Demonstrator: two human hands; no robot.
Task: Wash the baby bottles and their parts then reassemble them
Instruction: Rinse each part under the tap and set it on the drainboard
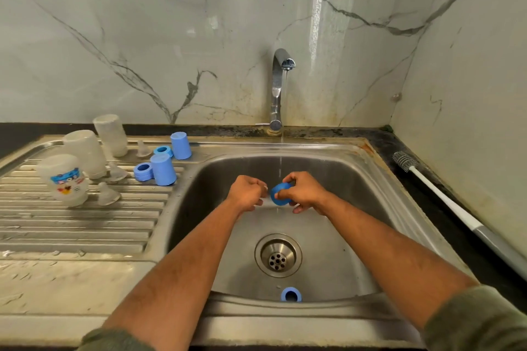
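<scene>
Marble-veined wall panels rise behind a steel sink set into a dark bench, and a thin stream runs from the chrome tap into the basin. Both hands are held over the basin under that stream. The right hand grips a blue screw ring between thumb and fingers; the left hand is curled into a loose fist just beside the ring — whether it pinches anything cannot be made out. A second blue ring lies on the basin floor at the near wall, apart from the drain.

On the ribbed drainboard to the left stand three clear bottles upside down — the nearest one printed, two plain ones behind it. Three clear teats sit among them. Further right are two blue caps and two more blue rings, each ring touching a cap. A white-handled bottle brush lies on the bench to the right of the sink.
</scene>
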